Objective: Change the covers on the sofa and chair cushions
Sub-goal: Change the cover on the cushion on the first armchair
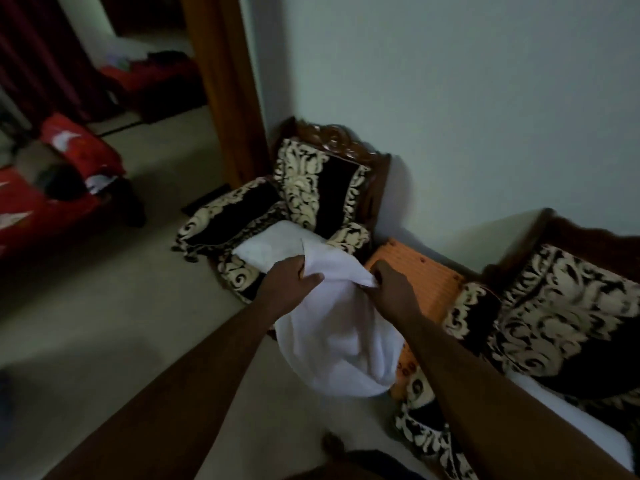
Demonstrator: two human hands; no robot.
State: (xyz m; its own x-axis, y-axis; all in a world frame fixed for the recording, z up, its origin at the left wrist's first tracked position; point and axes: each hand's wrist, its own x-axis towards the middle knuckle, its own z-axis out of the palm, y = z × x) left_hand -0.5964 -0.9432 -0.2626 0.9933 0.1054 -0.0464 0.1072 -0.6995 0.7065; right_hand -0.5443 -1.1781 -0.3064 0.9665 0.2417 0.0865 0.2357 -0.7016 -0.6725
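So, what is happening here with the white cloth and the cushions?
A person holds a white cover with both hands: the left hand grips its upper edge, the right hand pinches the edge opposite. Behind it, the wooden chair carries black-and-cream patterned cushions and one white cushion. An orange cushion lies beside it.

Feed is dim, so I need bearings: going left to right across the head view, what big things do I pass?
Red-covered furniture → black-and-cream cushions on the carved wooden chair → left hand → white cover → right hand → orange cushion → black-and-cream sofa cushion.
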